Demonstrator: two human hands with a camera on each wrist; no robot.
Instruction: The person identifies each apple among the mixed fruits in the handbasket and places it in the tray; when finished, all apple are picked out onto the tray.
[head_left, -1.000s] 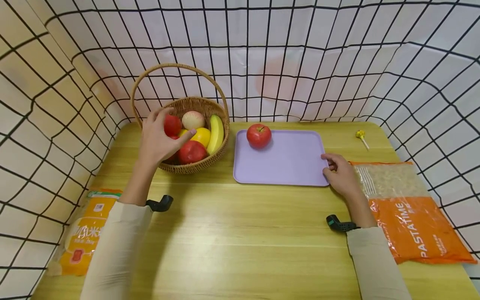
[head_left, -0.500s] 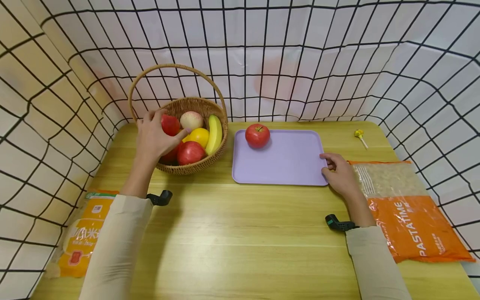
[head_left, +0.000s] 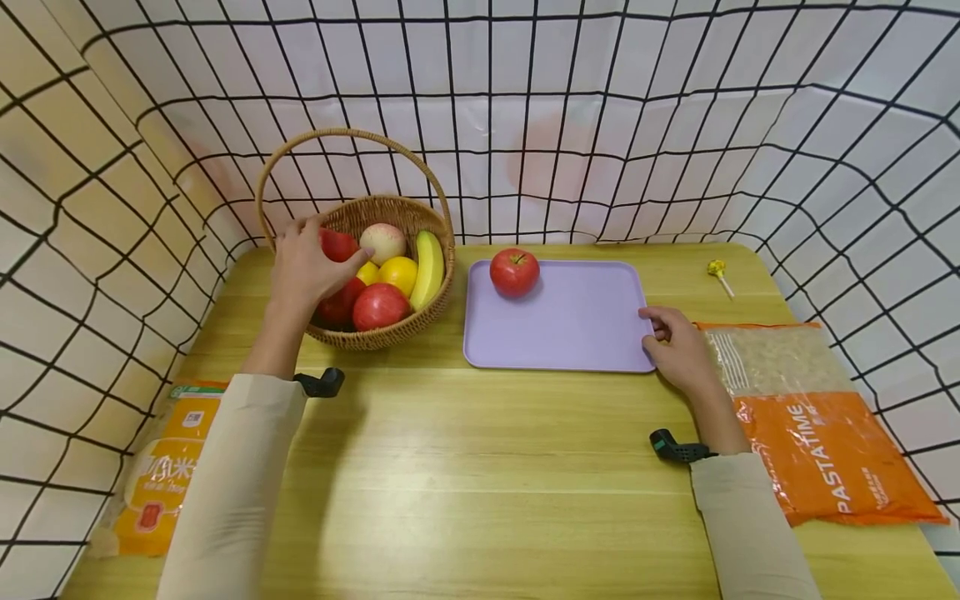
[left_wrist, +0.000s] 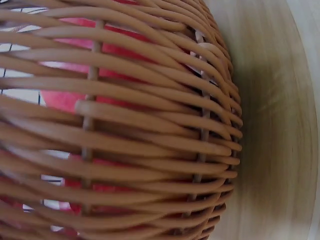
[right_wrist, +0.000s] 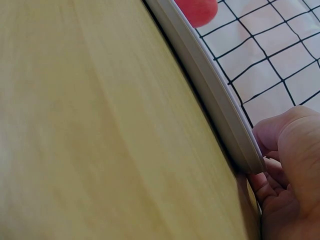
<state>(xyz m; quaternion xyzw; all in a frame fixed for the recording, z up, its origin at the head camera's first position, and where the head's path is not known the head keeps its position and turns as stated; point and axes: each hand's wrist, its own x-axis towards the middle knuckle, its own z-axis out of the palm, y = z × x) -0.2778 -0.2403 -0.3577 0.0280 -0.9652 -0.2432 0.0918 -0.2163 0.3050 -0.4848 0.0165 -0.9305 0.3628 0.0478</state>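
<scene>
My left hand [head_left: 303, 267] reaches over the left rim of a wicker basket [head_left: 382, 337]. Its fingers and thumb curl around a red apple [head_left: 337, 244] at the back left of the fruit, partly covering it. The left wrist view shows only the basket's woven side [left_wrist: 130, 120], with red fruit behind the gaps. My right hand [head_left: 678, 346] pinches the right edge of a lilac tray [head_left: 577, 325], fingers and thumb at the rim [right_wrist: 220, 110]. Another red apple [head_left: 514, 272] sits in the tray's back left part.
Around the gripped apple lie a pale peach [head_left: 383, 242], yellow lemons [head_left: 398, 273], a banana [head_left: 428, 267] and red fruit [head_left: 381, 307]. A tall handle [head_left: 352, 132] arches over the basket. Bags [head_left: 832, 450] [head_left: 161, 475] flank the arms; a lollipop [head_left: 717, 270] lies back right.
My left hand has moved slightly down onto the red apple, and its thumb and fingers have closed around it. The right hand has stayed at the tray's edge.
</scene>
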